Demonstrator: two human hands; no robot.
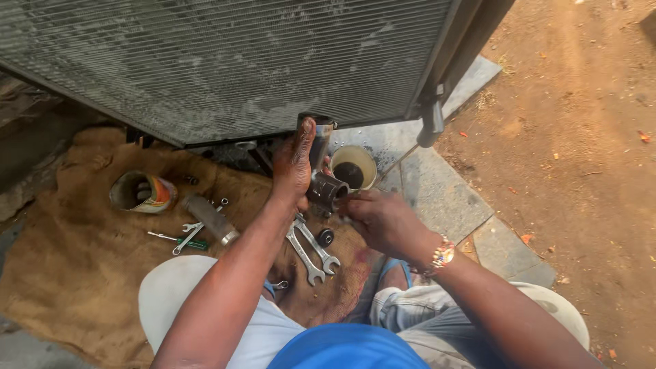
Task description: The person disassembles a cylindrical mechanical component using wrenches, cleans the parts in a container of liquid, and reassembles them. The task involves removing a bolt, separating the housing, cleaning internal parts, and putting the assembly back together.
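- Left hand (294, 164) wrapped tight around a dark metal elbow pipe (322, 179), held up in front of the radiator (225, 61).
- Right hand (383, 219) at the pipe's open end, fingers pinched together; on what, cannot tell.
- Risk: greasy grip slips, pipe drops onto the wrenches (311, 249) or tips the oil cup (353, 167) just behind.
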